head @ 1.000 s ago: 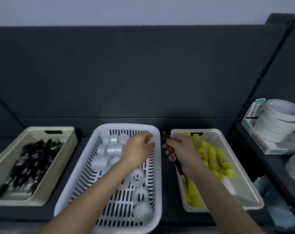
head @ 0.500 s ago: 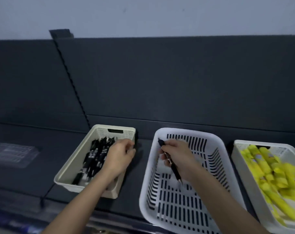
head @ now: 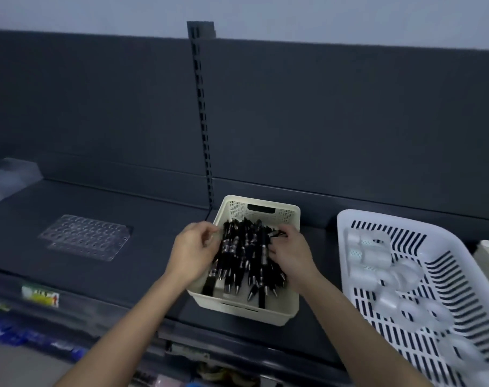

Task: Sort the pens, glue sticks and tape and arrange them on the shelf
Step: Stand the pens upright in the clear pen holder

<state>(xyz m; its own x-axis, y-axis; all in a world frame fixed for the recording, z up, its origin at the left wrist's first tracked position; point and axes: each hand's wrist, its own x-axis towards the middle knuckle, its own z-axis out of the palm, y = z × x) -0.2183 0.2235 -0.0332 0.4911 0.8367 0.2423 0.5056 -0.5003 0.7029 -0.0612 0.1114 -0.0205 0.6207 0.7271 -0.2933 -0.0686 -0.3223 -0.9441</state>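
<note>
Reaching into the cream bin (head: pixel 261 204) from both sides, the two hands meet over the pile of black pens (head: pixel 244 256) that fills it. The right hand (head: pixel 291 254) lies at the bin's right side, its fingers curled round the upper ends of a few pens. The left hand (head: pixel 193 251) is at the bin's left rim, fingers bent narrow against the pens there; whether it actually holds any cannot be told. The pens lie roughly lengthwise in the bin, tips toward its near wall.

The bin sits on the dark shelf (head: pixel 159 263), its near wall close to the shelf's front edge and its far wall just short of the back panel, at the foot of the slotted post (head: pixel 203 113). Left of the bin is a bare stretch of shelf, then a clear dimpled tray (head: pixel 85 237) lying flat, well apart. Right of the bin, past a narrow gap, stands a white slotted basket (head: pixel 345 248) holding rolls of tape (head: pixel 370 256).
</note>
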